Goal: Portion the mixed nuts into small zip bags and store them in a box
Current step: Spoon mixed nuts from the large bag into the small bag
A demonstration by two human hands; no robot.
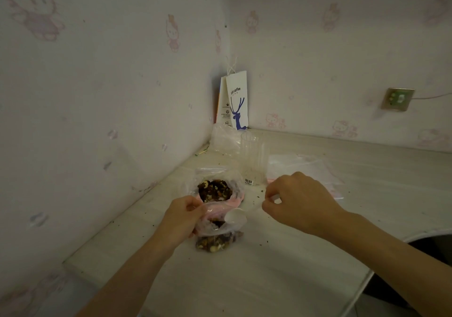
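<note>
i see my left hand (182, 221) on the near part of the pale surface (269, 275), its fingers (195, 206) pinching the pink-striped mouth of a small zip bag (215, 233) that already has nuts in its bottom. my right hand (300, 201) hovers just right of it, fingers closed narrow on the handle of a white plastic spoon (236, 216), whose bowl sits at the bag's opening. right behind, touching the small bag, the big open bag of mixed nuts (215, 190) lies on the surface. farther back stands a clear ribbed cup (253, 160), with flat empty zip bags (305, 170) to its right. a white paper bag (236, 104) leans in the wall corner.
</note>
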